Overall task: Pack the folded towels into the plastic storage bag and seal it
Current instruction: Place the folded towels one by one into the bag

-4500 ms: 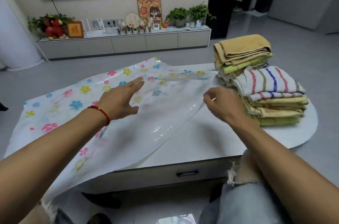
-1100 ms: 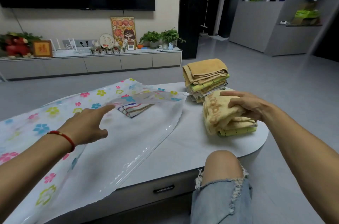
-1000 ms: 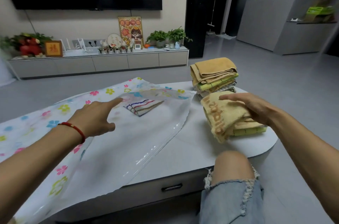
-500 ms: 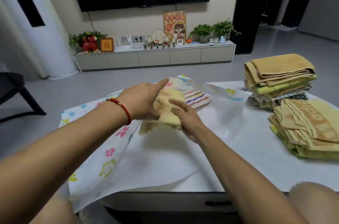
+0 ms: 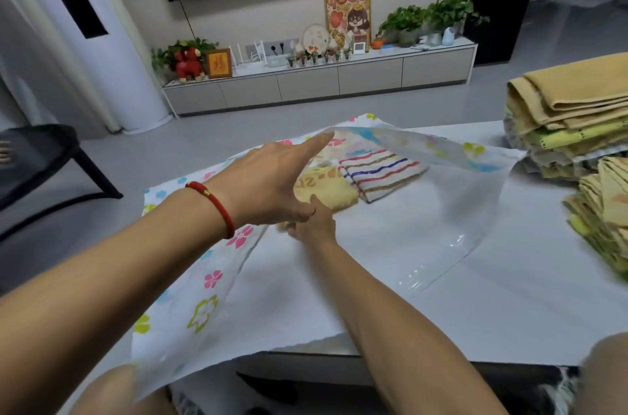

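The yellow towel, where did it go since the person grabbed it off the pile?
The yellow towel left the near pile and now lies inside the flowery plastic bag, beside the striped towel. The right hand carried it across and now lies at its near edge. The left hand kept lifting the bag's top layer. The far stack stayed put.

yellow towel (image 5: 324, 188) in bag: brown woven lettering, part visible, looks like "SL", rest hidden by hand – not legible | small gold frame (image 5: 219, 63) on TV cabinet: one red character, too blurred to read | poster (image 5: 348, 11): cartoon art, txt illegible | nothing else readable
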The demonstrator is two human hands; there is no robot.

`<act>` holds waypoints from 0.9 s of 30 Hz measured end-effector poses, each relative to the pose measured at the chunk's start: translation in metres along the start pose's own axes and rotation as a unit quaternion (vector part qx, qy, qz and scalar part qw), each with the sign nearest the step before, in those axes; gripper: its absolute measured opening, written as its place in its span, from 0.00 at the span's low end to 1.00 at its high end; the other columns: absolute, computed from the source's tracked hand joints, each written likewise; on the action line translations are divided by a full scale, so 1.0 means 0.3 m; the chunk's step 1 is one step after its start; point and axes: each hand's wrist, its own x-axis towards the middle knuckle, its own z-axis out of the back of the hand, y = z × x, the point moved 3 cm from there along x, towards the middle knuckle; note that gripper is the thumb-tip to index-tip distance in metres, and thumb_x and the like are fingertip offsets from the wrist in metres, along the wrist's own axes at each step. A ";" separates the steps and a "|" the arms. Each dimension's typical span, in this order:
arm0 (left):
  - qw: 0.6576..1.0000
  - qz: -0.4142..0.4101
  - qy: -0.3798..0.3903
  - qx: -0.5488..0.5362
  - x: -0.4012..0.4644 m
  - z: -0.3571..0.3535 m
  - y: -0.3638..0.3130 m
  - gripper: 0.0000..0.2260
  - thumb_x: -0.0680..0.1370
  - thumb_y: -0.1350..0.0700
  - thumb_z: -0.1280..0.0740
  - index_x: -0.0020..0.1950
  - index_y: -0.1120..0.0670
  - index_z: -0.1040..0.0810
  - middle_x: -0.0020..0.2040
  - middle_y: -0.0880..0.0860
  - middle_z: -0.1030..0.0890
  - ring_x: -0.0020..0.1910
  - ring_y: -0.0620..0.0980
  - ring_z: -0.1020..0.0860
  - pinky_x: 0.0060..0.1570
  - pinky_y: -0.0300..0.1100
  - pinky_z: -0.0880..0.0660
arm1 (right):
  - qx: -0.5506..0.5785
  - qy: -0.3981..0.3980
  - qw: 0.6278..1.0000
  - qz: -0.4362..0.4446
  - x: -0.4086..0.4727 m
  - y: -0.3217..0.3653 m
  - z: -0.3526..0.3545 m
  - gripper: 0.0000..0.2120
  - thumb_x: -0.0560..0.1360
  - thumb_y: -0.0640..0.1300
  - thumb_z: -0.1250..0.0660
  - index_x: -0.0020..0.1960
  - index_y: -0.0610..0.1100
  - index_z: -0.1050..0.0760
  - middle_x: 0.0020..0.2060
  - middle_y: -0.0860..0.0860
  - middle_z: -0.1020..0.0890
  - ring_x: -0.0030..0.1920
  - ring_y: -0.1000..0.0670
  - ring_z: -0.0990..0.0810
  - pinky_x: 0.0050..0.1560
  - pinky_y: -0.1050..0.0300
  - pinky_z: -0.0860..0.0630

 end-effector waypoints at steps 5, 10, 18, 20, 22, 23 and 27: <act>1.000 0.016 0.003 -0.017 0.001 -0.013 0.005 0.47 0.70 0.45 0.26 0.79 0.42 0.53 0.65 0.54 0.23 0.56 0.55 0.26 0.43 0.44 0.30 | -0.071 0.091 0.993 -0.007 -0.001 0.014 0.050 0.37 0.77 0.43 0.39 0.83 0.58 0.47 0.55 0.43 0.16 0.36 0.46 0.14 0.30 0.60 0.20; 0.999 0.022 -0.030 0.000 -0.014 -0.035 -0.023 0.43 0.70 0.41 0.30 0.79 0.40 0.51 0.60 0.55 0.20 0.52 0.57 0.25 0.44 0.50 0.23 | -0.165 0.145 0.975 0.034 -0.082 0.002 0.248 0.23 0.75 0.40 0.34 0.70 0.51 0.23 0.47 0.44 0.12 0.45 0.43 0.11 0.53 0.47 0.14; 0.994 0.033 -0.083 -0.058 0.027 -0.125 -0.135 0.42 0.71 0.41 0.29 0.78 0.37 0.50 0.64 0.52 0.20 0.54 0.58 0.23 0.48 0.50 0.23 | -0.404 0.046 0.907 0.107 -0.308 0.114 0.901 0.09 0.76 0.41 0.33 0.51 0.49 0.15 0.40 0.50 0.12 0.37 0.51 0.13 0.40 0.59 0.21; 0.992 0.044 -0.092 -0.068 0.043 -0.147 -0.166 0.41 0.71 0.40 0.29 0.77 0.35 0.49 0.63 0.51 0.19 0.54 0.58 0.23 0.44 0.47 0.26 | -0.430 -0.097 0.887 0.138 -0.347 0.154 1.110 0.10 0.76 0.41 0.34 0.49 0.50 0.14 0.42 0.51 0.12 0.41 0.49 0.14 0.42 0.56 0.21; 0.992 0.044 -0.092 -0.069 0.065 -0.167 -0.200 0.41 0.70 0.42 0.28 0.77 0.36 0.48 0.64 0.51 0.20 0.55 0.59 0.24 0.43 0.46 0.30 | -0.447 -0.255 0.843 0.158 -0.382 0.176 1.322 0.11 0.76 0.41 0.34 0.52 0.46 0.13 0.47 0.47 0.12 0.48 0.43 0.16 0.48 0.50 0.20; 0.992 0.042 -0.090 -0.073 0.077 -0.173 -0.218 0.40 0.71 0.43 0.28 0.77 0.36 0.47 0.66 0.51 0.22 0.55 0.59 0.24 0.43 0.46 0.30 | -0.461 -0.316 0.816 0.148 -0.393 0.175 1.421 0.12 0.77 0.41 0.35 0.55 0.44 0.14 0.51 0.44 0.13 0.52 0.40 0.17 0.50 0.48 0.20; 0.991 0.043 -0.094 -0.086 0.108 -0.180 -0.257 0.40 0.72 0.45 0.28 0.78 0.38 0.47 0.69 0.51 0.24 0.56 0.59 0.23 0.48 0.49 0.26 | -0.509 -0.389 0.767 -0.043 -0.373 0.119 1.724 0.19 0.82 0.44 0.42 0.71 0.47 0.24 0.68 0.36 0.25 0.69 0.34 0.29 0.68 0.41 0.30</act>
